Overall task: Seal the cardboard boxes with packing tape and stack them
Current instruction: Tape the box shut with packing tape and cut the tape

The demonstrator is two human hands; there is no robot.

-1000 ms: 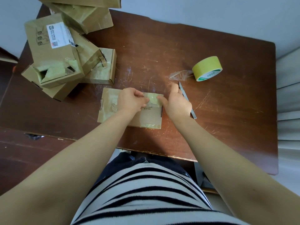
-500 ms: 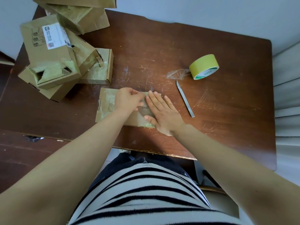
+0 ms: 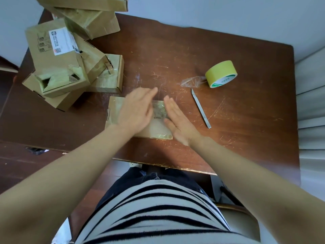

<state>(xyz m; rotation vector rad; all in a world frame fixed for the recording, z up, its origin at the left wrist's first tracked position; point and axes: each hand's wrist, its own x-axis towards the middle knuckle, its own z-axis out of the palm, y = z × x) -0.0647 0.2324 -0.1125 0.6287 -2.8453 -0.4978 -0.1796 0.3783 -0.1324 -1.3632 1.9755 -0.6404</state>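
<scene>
A flat cardboard box (image 3: 158, 126) lies near the front edge of the brown table (image 3: 228, 138), with glossy tape across its top. My left hand (image 3: 135, 110) lies over the box's middle with its fingers straight, blurred by motion. My right hand (image 3: 177, 120) has its fingers straight at the box's right end. Neither hand grips anything. A yellow roll of packing tape (image 3: 221, 74) stands to the right, its loose end crumpled beside it. A pile of taped cardboard boxes (image 3: 58, 67) sits at the table's far left.
A slim metal knife (image 3: 201, 108) lies on the table between the box and the tape roll. A grey wall runs behind the table. White slatted furniture (image 3: 311, 106) stands off the right edge. My striped shirt fills the bottom of the view.
One second ago both hands pinched the tape on the box top. The right hand then flattened onto the box; now the left has uncurled too, and both lie straight-fingered at the taped top.
</scene>
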